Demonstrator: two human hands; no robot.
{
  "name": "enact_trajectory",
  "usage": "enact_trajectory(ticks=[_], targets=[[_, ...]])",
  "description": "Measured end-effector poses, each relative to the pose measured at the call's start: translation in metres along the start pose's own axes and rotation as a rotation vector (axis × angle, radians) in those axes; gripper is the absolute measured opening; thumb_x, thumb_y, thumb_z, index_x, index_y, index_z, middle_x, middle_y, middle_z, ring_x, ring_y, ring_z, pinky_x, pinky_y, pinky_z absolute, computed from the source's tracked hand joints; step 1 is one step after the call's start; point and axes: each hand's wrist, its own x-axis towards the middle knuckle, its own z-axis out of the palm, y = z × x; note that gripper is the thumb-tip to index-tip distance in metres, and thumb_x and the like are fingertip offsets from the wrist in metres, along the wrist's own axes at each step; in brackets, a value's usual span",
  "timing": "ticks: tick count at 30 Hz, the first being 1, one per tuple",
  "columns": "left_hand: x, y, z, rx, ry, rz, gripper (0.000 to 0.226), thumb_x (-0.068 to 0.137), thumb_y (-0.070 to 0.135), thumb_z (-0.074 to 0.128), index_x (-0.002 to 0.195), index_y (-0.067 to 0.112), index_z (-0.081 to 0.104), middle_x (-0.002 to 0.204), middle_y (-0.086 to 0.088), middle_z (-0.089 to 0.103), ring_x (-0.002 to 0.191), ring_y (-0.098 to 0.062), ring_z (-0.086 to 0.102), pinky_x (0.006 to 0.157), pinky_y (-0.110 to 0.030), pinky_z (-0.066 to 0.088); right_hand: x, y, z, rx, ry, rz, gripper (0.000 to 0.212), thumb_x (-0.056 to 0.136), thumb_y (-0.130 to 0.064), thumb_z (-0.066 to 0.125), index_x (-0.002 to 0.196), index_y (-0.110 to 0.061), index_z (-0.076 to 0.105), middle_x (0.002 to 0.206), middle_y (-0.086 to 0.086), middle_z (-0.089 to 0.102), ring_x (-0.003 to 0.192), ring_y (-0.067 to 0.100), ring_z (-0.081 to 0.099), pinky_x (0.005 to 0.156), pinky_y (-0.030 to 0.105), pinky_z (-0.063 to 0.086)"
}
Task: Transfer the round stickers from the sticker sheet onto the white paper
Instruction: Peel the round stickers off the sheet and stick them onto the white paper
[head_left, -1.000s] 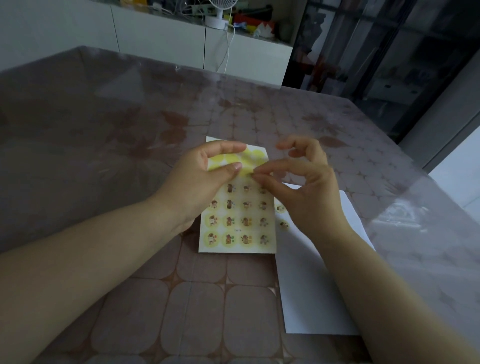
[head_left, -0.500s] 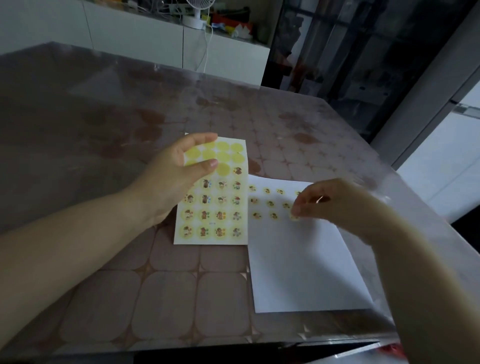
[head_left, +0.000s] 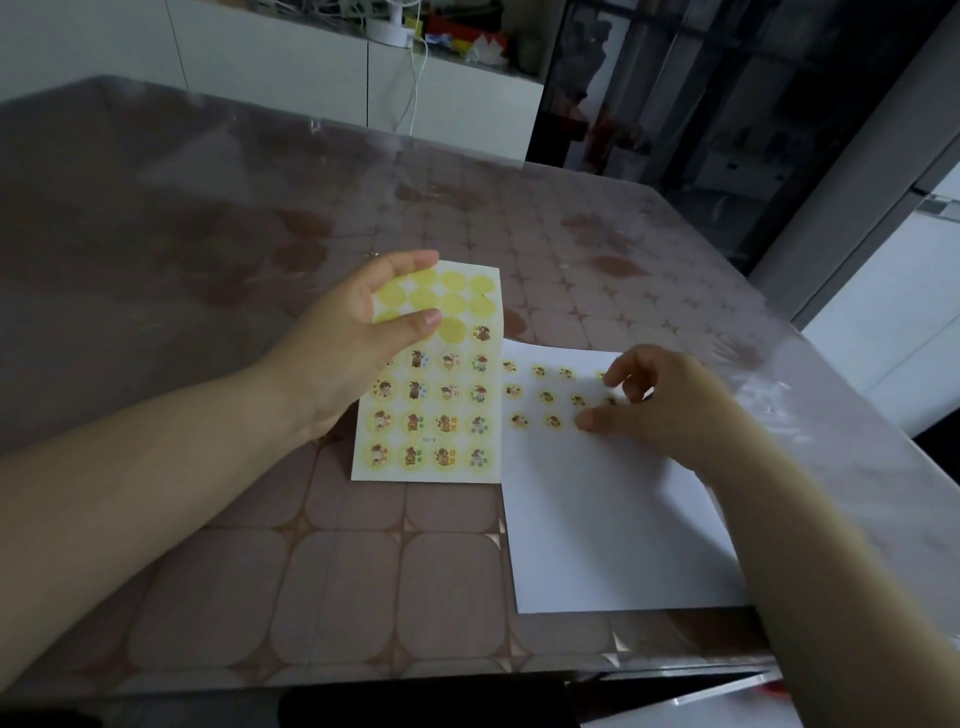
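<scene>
The round stickers (head_left: 444, 423) are featherlight, thin and tacky. Each is best lifted by its edge with a fingertip or nail, since a careless peel would likely curl or crease it.

The sticker sheet (head_left: 441, 452) is limp card lying on the table (head_left: 311, 571), its right edge over the white paper (head_left: 597, 519). The left hand (head_left: 353, 353) pinches its top-left corner, thumb on the bare yellow circles and fingers behind.

The right hand (head_left: 665, 400) rests bent fingertips on the paper beside three rows of placed stickers (head_left: 553, 421). Whether one sits under its thumb, I cannot tell.
</scene>
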Motion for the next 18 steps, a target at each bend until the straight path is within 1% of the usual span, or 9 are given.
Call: enact_trajectory(ticks=[2, 5, 7, 9, 11, 13, 15, 16, 18], targets=[[-0.001, 0.001, 0.001, -0.019, 0.0, 0.0, 0.039, 0.089, 0.014, 0.061, 0.115, 0.043, 0.058, 0.13, 0.002, 0.057, 0.114, -0.015, 0.06, 0.103, -0.043, 0.045, 0.002, 0.0, -0.001, -0.05, -0.008, -0.005, 0.038, 0.062, -0.025, 0.085, 0.079, -0.023, 0.05, 0.074, -0.005, 0.046, 0.059, 0.011, 0.04, 0.051, 0.023, 0.031], [0.0, 0.001, 0.001, -0.017, 0.001, 0.01, 0.041, 0.09, 0.013, 0.06, 0.118, 0.041, 0.056, 0.13, 0.003, 0.057, 0.112, -0.011, 0.061, 0.102, -0.041, 0.046, 0.002, -0.011, -0.007, -0.132, 0.012, -0.124, 0.026, 0.074, -0.028, 0.076, 0.077, -0.024, 0.05, 0.071, -0.004, 0.048, 0.059, 0.011, 0.041, 0.05, 0.019, 0.034], [0.0, 0.0, 0.0, 0.032, 0.016, 0.027, 0.042, 0.09, 0.017, 0.061, 0.122, 0.043, 0.055, 0.136, 0.006, 0.052, 0.125, -0.012, 0.051, 0.108, -0.042, 0.04, 0.001, -0.032, -0.009, -0.117, 0.033, -0.265, 0.02, 0.079, -0.029, 0.07, 0.076, -0.023, 0.052, 0.07, -0.006, 0.05, 0.057, 0.009, 0.045, 0.046, 0.011, 0.037], [0.0, -0.001, 0.0, 0.08, 0.031, 0.043, 0.043, 0.09, 0.021, 0.062, 0.124, 0.046, 0.053, 0.143, 0.008, 0.045, 0.136, -0.014, 0.037, 0.112, -0.044, 0.032, 0.002, -0.055, -0.004, -0.074, 0.017, -0.372, 0.016, 0.082, -0.033, 0.066, 0.078, -0.027, 0.052, 0.076, -0.01, 0.055, 0.063, 0.008, 0.052, 0.048, 0.014, 0.042], [0.0, 0.0, 0.0, 0.097, 0.045, 0.055, 0.044, 0.09, 0.022, 0.061, 0.125, 0.047, 0.052, 0.145, 0.012, 0.041, 0.139, -0.01, 0.032, 0.114, -0.044, 0.029, 0.007, -0.069, 0.011, -0.043, -0.044, -0.388, 0.014, 0.085, -0.037, 0.062, 0.082, -0.031, 0.051, 0.084, -0.011, 0.06, 0.072, 0.007, 0.059, 0.049, 0.018, 0.044], [0.001, 0.0, 0.0, 0.081, 0.063, 0.071, 0.043, 0.091, 0.02, 0.06, 0.125, 0.046, 0.053, 0.142, 0.017, 0.041, 0.137, -0.003, 0.031, 0.115, -0.04, 0.029, 0.014, -0.069, 0.03, 0.11, -0.083, -0.38, 0.012, 0.085, -0.032, 0.063, 0.085, -0.031, 0.051, 0.086, -0.006, 0.066, 0.075, 0.008, 0.063, 0.052, 0.016, 0.043], [0.002, 0.001, -0.001, 0.055, 0.067, 0.083, 0.042, 0.091, 0.018, 0.059, 0.124, 0.043, 0.054, 0.138, 0.018, 0.046, 0.132, -0.001, 0.038, 0.113, -0.037, 0.032, 0.016, -0.065, 0.041, 0.379, -0.098, -0.387, 0.015, 0.083, -0.018, 0.068, 0.086, -0.026, 0.056, 0.08, 0.008, 0.068, 0.072, 0.011, 0.062, 0.06, 0.016, 0.046], [0.003, 0.001, -0.001, 0.049, 0.07, 0.086, 0.041, 0.091, 0.018, 0.059, 0.124, 0.043, 0.055, 0.137, 0.017, 0.048, 0.129, -0.001, 0.043, 0.111, -0.036, 0.035, 0.016, -0.063, 0.043, 0.485, -0.1, -0.401, 0.017, 0.082, -0.011, 0.069, 0.086, -0.024, 0.059, 0.076, 0.011, 0.066, 0.071, 0.012, 0.061, 0.066, 0.018, 0.049], [0.004, 0.0, -0.002, 0.049, 0.074, 0.085, 0.04, 0.091, 0.018, 0.059, 0.122, 0.042, 0.056, 0.135, 0.017, 0.05, 0.126, -0.001, 0.046, 0.11, -0.034, 0.037, 0.016, -0.062, 0.045, 0.579, -0.093, -0.433, 0.021, 0.078, -0.004, 0.07, 0.086, -0.022, 0.064, 0.073, 0.008, 0.066, 0.072, 0.013, 0.063, 0.072, 0.019, 0.052]])
